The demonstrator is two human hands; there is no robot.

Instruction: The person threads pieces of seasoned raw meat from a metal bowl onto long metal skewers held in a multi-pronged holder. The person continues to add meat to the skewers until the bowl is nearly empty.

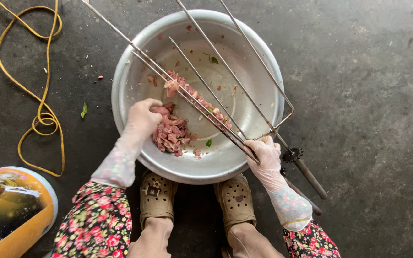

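Note:
A large metal basin [125, 91] stands on the dark floor in front of my feet. A heap of raw pink meat pieces [170, 134] lies in its near left part. My left hand [142, 117], in a thin clear glove, reaches into the basin and rests on that meat. My right hand [264, 153], also gloved, grips the near end of a long metal skewer rack [206, 83] that crosses the basin. Several meat pieces [190, 93] are pinched between its paired prongs.
A yellow cord [39, 114] loops on the floor at left. An orange and blue round container [10, 210] sits at the lower left. Dark skewer handles with a small cog [307, 174] lie right of the basin. My brown clogs [156, 196] are just below the basin rim.

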